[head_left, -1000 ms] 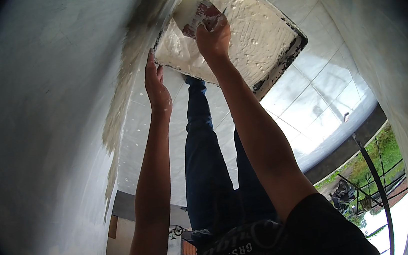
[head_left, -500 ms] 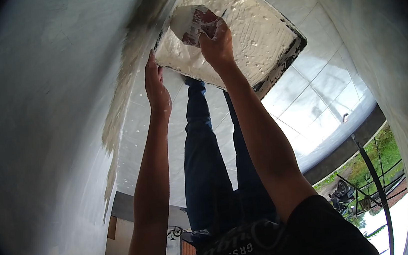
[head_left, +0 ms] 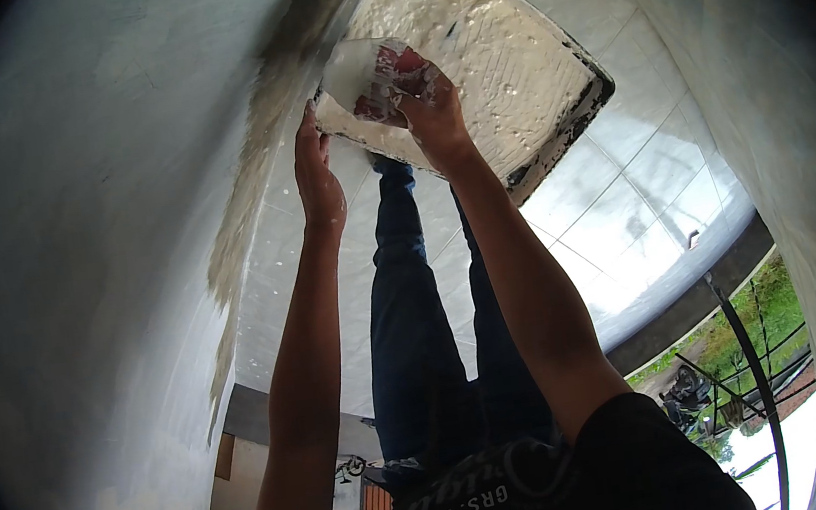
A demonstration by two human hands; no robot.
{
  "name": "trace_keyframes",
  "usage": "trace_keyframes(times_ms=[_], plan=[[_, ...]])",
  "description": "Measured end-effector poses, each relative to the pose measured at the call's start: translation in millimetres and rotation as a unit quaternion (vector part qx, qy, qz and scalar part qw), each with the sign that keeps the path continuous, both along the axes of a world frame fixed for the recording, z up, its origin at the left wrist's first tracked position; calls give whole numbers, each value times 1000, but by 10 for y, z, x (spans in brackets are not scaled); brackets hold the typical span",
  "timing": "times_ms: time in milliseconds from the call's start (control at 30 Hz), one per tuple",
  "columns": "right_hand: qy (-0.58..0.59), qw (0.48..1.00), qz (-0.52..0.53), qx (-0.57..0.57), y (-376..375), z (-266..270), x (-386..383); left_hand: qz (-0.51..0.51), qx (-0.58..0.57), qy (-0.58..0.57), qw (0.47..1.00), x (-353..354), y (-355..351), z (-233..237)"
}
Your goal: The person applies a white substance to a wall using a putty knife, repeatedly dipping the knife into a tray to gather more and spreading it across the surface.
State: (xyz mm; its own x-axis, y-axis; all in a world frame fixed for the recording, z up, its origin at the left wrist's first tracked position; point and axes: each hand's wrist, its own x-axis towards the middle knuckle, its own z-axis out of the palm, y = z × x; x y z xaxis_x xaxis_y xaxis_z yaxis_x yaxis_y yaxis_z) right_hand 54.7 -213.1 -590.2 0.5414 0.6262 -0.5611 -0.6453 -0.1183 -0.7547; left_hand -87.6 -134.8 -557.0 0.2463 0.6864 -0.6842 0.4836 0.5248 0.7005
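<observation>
The right hand (head_left: 431,101) has a closed grip on the scraper (head_left: 357,69), loaded over the tray (head_left: 601,92) at the floor (head_left: 624,210)'s wall edge, while the left hand (head_left: 319,179) lies open against its rim, so a tilted blade could drop paste (head_left: 496,54).

We see a white wall (head_left: 75,243) on our left, a glossy white tiled floor (head_left: 626,220) catching daylight, its dark edge (head_left: 686,309) farther out, and green grass (head_left: 779,288) beyond it under bright light.
</observation>
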Motion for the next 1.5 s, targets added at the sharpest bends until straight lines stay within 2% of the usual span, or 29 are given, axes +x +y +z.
trace_keyframes(times_ms=[67,167,200,300,467,567,633,733,800,867,1033,1167,1367,1500], plan=[[160,974,-73,141,-32,115,-29,-5,0,-5,1000,-10,15,86],[208,961,-80,163,-118,423,43,-5,27,-10,1000,-21,10,226],[217,963,-87,132,-151,593,75,-5,39,-16,999,-5,4,289],[216,957,-79,177,-227,1068,223,-5,80,-53,995,107,62,591],[173,965,-45,191,-376,1934,427,-35,197,-121,972,213,-62,1714],[172,948,-17,267,-470,2435,476,-54,280,-155,946,218,-126,2426],[169,950,-36,260,-555,2768,442,-69,335,-177,923,159,-201,2872],[145,934,3,326,-659,3123,376,-86,428,-209,875,-7,-296,3501],[127,930,-15,344,-711,3373,237,-94,486,-228,838,-170,-332,3833],[108,919,-11,378,-727,3618,77,-110,529,-242,806,-361,-384,4087],[98,925,-55,362,-790,4118,-443,-134,585,-267,754,-843,-445,4550],[65,919,-62,383,-796,4422,-794,-178,642,-241,706,-1112,-420,4968],[39,902,-86,421,-813,4962,-910,-207,682,-245,657,-1084,-318,5385],[-26,894,-130,428,-655,5285,-782,-227,718,-208,624,-958,-158,5664]])
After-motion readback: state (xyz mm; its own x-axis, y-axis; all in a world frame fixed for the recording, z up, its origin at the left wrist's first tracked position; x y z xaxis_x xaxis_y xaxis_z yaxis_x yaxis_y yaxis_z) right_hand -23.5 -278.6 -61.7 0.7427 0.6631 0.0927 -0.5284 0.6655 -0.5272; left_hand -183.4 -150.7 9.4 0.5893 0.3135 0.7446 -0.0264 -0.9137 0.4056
